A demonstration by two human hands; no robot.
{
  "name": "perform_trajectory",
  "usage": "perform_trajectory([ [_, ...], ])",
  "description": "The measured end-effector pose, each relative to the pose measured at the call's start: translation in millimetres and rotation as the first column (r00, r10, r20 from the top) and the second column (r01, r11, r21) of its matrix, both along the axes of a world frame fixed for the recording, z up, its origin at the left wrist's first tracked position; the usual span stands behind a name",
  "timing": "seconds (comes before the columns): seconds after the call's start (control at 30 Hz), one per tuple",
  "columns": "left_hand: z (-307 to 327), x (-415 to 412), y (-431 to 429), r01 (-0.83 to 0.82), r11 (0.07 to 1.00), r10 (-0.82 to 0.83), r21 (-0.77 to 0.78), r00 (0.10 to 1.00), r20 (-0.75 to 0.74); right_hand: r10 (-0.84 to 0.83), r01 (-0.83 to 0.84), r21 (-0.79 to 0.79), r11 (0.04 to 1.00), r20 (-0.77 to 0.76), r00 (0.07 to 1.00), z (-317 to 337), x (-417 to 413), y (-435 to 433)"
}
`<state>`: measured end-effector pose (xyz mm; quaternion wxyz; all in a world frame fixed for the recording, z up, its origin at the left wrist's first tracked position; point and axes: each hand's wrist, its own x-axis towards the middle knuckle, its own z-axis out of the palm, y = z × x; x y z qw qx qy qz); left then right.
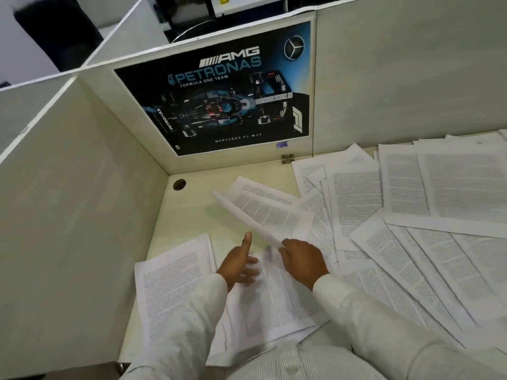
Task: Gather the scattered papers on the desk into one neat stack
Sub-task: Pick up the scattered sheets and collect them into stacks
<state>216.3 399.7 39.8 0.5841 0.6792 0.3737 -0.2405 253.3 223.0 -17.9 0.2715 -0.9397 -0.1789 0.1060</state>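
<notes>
Because it is a single thin printed page, the lifted sheet (pixel 245 218) looks light and floppy. It bows along its length and rises off the desk, running away from the right hand (pixel 301 259) toward the far-left corner. That hand grips it at the near corner, fingers curled over the edge, which leaves the far end free to sag and flap. A hold at mid-edge, or a second hand under the free end, would probably steady it.

The left hand (pixel 238 264) hovers just beside the right one. It is apart from it and holds nothing, thumb raised and fingers spread, though blur hides their exact pose. Beneath both hands lie more printed pages, overlapping at odd angles.

Left of the left hand sits a small pile (pixel 170 283) with roughly squared edges, likely the start of the stack. To the right of the right hand and beyond it, the papers (pixel 439 187) fan out loosely and overlap, covering most of that side. Loose sheets like these slide easily over one another, so sweeping several together and tapping the edges square should work better than dragging them singly.

Bare desk (pixel 186 215) shows ahead of the left hand, with a cable hole (pixel 179 184) in the corner. A partition (pixel 82 201) stands to the left, and a racing-car poster (pixel 219 97) hangs straight ahead.
</notes>
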Motion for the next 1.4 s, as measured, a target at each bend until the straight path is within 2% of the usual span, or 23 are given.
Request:
perform_trajectory([
  [0.17,-5.8,25.2,-21.1,-0.172,0.985,0.174,-0.032,0.981,0.085,0.067,-0.064,0.089,0.994,-0.041,0.997,-7.2,-17.9,-13.5],
  [0.27,-9.7,32.8,-20.4,-0.285,0.958,0.287,-0.034,0.951,0.116,0.040,-0.046,-0.076,0.996,-0.087,0.995,-22.8,-29.5,-29.8],
  [0.37,-14.7,35.0,-13.3,-0.334,0.942,0.325,0.031,0.932,0.158,0.012,-0.009,-0.223,0.975,0.014,1.000,-36.2,-37.3,-47.8],
  [0.47,-19.7,34.7,-4.3,-0.373,0.927,0.362,0.032,0.914,0.185,0.034,0.002,-0.252,0.968,0.135,0.990,-39.7,-38.1,-57.9],
  [0.57,-23.4,32.2,10.3,-0.429,0.903,0.416,0.026,0.887,0.200,0.031,0.008,-0.250,0.968,0.155,0.987,-34.0,-35.9,-59.8],
  [0.73,-26.1,17.7,43.6,-0.545,0.838,0.526,0.007,0.811,0.257,-0.029,0.043,-0.158,0.986,0.087,0.996,-27.3,-34.9,-63.6],
  [0.9,-25.0,-4.9,69.3,-0.629,0.777,0.596,0.010,0.742,0.306,-0.245,0.240,0.073,0.968,0.075,0.967,-4.3,-22.6,-71.6],
  [0.97,-27.5,-15.4,73.7,-0.622,0.783,0.587,0.018,0.748,0.310,-0.300,0.284,0.149,0.947,0.096,0.949,13.4,-15.1,-69.7],
  [1.07,-36.4,-30.6,73.0,-0.552,0.832,0.515,0.056,0.807,0.289,-0.338,0.301,0.241,0.923,0.132,0.932,38.7,-4.1,-59.4],
  [1.17,-47.5,-46.2,65.7,-0.456,0.889,0.438,0.032,0.870,0.228,-0.224,0.144,0.312,0.939,0.239,0.945,55.4,-2.6,-43.6],
  [1.27,-61.1,-60.9,61.1,-0.360,0.933,0.360,-0.029,0.920,0.154,0.078,-0.150,0.198,0.969,0.331,0.940,48.7,-17.6,-28.3],
  [1.4,-66.7,-76.4,52.2,-0.426,0.898,0.437,-0.108,0.891,0.125,0.423,-0.432,0.005,0.902,0.191,0.886,11.1,-51.6,-21.6],
])
